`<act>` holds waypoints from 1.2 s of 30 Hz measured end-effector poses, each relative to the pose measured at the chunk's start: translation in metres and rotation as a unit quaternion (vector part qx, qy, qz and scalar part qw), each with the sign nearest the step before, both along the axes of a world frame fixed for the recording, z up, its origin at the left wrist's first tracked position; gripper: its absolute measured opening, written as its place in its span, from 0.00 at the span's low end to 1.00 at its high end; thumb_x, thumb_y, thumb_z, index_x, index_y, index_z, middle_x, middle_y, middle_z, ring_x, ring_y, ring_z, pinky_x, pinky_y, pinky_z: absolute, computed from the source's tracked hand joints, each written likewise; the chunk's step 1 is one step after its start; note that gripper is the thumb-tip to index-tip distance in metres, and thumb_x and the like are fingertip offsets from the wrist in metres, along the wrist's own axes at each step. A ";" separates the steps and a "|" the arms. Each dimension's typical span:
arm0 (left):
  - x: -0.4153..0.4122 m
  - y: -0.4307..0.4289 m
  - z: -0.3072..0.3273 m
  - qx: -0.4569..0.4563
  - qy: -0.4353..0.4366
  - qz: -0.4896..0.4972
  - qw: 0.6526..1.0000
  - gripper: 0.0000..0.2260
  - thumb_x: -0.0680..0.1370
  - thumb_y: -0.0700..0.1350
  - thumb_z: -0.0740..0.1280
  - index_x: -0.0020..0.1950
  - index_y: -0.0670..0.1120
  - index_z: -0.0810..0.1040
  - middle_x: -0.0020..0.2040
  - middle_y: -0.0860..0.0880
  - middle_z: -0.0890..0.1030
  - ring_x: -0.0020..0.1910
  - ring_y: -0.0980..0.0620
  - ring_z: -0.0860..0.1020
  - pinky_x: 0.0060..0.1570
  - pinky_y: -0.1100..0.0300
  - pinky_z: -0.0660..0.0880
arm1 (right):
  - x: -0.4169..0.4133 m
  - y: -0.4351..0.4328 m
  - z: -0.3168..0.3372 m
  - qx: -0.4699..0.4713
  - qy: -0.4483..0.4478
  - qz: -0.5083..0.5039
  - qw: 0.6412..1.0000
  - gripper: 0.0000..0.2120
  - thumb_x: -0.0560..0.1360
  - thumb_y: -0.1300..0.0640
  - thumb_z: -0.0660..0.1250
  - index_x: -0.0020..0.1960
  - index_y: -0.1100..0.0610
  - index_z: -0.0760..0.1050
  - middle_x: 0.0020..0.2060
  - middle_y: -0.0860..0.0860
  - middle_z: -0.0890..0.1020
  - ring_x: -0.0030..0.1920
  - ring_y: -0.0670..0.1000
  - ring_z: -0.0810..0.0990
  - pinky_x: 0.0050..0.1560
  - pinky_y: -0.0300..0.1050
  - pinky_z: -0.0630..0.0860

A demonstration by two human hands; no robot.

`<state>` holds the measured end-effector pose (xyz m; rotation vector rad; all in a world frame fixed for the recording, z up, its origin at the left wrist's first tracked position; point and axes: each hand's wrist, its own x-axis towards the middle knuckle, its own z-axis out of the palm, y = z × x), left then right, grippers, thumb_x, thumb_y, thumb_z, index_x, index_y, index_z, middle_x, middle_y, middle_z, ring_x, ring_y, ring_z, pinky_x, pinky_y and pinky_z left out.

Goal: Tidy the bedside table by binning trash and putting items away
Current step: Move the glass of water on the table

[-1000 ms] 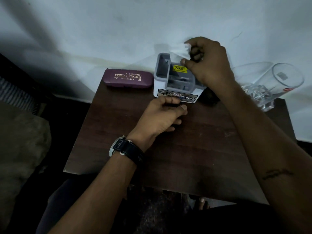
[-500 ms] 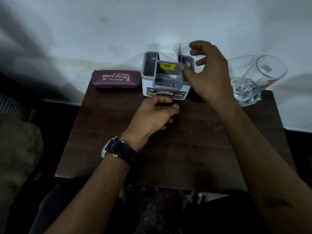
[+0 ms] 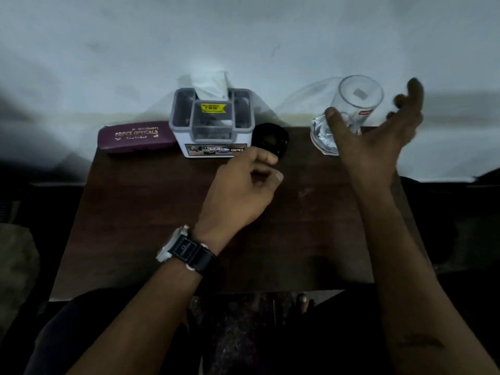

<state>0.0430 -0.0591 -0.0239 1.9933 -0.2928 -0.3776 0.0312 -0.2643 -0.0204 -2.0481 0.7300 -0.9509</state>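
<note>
A white and grey organiser box stands at the back of the dark wooden bedside table, with white tissue paper sticking up from its rear slot. My right hand is spread open beside a clear drinking glass at the back right, thumb in front of the glass, holding nothing. My left hand, with a wristwatch on the wrist, rests loosely curled on the table just in front of the organiser. A small black round object sits to the right of the organiser.
A maroon spectacles case lies at the back left against the white wall. The floor around the table is dark. A greyish cushion or bedding edge shows at the left. Toes show below the table's front edge.
My right hand let go of the tissue paper, which now stands in the organiser, and swung right to the glass with fingers spread. My left hand stayed in front of the organiser.
</note>
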 end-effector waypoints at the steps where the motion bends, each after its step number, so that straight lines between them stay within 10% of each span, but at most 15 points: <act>1: -0.004 -0.006 0.001 0.009 -0.017 -0.010 1.000 0.08 0.78 0.47 0.74 0.54 0.56 0.80 0.44 0.59 0.86 0.42 0.66 0.82 0.45 0.77 0.72 | 0.001 -0.003 -0.003 0.031 0.011 0.019 0.999 0.54 0.65 0.42 0.79 0.80 0.59 0.54 0.69 0.48 0.66 0.72 0.52 0.68 0.72 0.48 0.67; 7: -0.023 -0.030 0.000 0.078 -0.078 -0.087 0.990 0.10 0.78 0.48 0.74 0.58 0.55 0.80 0.50 0.59 0.85 0.45 0.60 0.83 0.51 0.54 0.82 | 0.009 -0.024 -0.016 0.113 0.067 0.062 0.989 0.52 0.65 0.45 0.81 0.79 0.54 0.56 0.67 0.51 0.78 0.64 0.48 0.78 0.66 0.45 0.75; 17: -0.016 -0.072 -0.013 0.165 -0.215 -0.173 0.947 0.14 0.78 0.46 0.71 0.63 0.47 0.78 0.63 0.48 0.82 0.63 0.47 0.80 0.55 0.46 0.80 | 0.006 -0.030 -0.016 0.089 0.080 0.054 0.991 0.32 0.64 0.44 0.80 0.63 0.55 0.76 0.50 0.44 0.83 0.49 0.43 0.81 0.41 0.20 0.69; 23: -0.016 -0.069 -0.016 0.242 -0.199 -0.207 0.927 0.15 0.79 0.48 0.70 0.64 0.46 0.76 0.83 0.47 0.64 0.72 0.43 0.75 0.58 0.44 0.80 | -0.003 -0.019 -0.015 0.073 0.099 0.057 0.991 0.35 0.63 0.42 0.80 0.65 0.54 0.74 0.56 0.47 0.83 0.54 0.45 0.81 0.48 0.33 0.73; 36: -0.020 -0.070 -0.017 0.289 -0.228 -0.223 0.903 0.17 0.79 0.52 0.69 0.66 0.48 0.74 0.86 0.54 0.55 0.68 0.44 0.76 0.46 0.54 0.73 | -0.003 -0.017 -0.026 0.067 0.067 0.068 0.993 0.41 0.60 0.39 0.78 0.69 0.50 0.71 0.60 0.48 0.79 0.60 0.48 0.80 0.58 0.49 0.80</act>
